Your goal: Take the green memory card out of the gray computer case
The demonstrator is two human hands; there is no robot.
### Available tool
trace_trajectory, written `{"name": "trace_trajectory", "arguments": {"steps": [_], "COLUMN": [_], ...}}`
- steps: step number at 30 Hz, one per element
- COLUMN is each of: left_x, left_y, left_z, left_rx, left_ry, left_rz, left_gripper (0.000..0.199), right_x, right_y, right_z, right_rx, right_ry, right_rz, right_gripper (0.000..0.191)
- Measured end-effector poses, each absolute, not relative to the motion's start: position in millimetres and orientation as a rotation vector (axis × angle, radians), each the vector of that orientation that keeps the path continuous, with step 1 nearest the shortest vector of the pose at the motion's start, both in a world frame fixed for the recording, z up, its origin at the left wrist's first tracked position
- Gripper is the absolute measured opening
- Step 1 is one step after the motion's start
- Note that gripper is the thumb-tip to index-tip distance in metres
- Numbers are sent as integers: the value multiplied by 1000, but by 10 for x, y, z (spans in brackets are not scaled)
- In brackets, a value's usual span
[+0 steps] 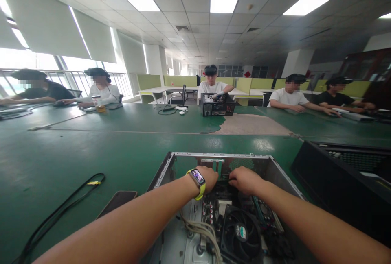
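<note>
An opened computer case (pixel 220 154) lies in front of me, its inside exposed. Both of my hands reach into its far part. My left hand (pixel 208 177), with a smartwatch (pixel 198 177) on a yellow-green strap, is curled downward; its fingertips are hidden. Just to its right, my right hand (pixel 244 179) has bent fingers drawn toward the thumb, and whatever lies between them cannot be made out. Nearer to me in the case sit a black cooling fan (pixel 241 231), a bundle of pale cables (pixel 203 228) and memory sticks (pixel 259 211).
A black cable (pixel 61 207) and a dark phone-like slab (pixel 117 203) lie left on the green table (pixel 100 150). Another black case (pixel 342 190) stands close on the right. Across the table, a person (pixel 210 87) works at an open case (pixel 218 105); several others sit at the sides.
</note>
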State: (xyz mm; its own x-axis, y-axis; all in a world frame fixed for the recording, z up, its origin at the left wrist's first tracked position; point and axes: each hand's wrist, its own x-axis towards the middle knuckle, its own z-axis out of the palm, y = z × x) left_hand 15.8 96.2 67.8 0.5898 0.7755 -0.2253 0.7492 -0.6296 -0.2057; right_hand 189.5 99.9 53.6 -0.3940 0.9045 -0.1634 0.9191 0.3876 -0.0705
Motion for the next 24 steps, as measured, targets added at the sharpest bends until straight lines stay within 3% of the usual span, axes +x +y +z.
{"name": "trace_trajectory", "arguments": {"steps": [6,17,24], "left_x": [159,202,212], "left_y": [951,956,952], "left_z": [726,608,588], "left_rx": [-2732,-2738,-2744], "left_ry": [-1162,-1075,-1089], "left_rz": [363,326,339], "left_gripper": [22,19,20], "right_x": [1813,1747,1967], "right_y": [922,879,216], "right_z": [525,582,939], "right_rx": [1770,1783,1782], "right_ry": [2464,2406,2539], "right_rz": [-143,-52,-164], "right_gripper": [19,19,32]}}
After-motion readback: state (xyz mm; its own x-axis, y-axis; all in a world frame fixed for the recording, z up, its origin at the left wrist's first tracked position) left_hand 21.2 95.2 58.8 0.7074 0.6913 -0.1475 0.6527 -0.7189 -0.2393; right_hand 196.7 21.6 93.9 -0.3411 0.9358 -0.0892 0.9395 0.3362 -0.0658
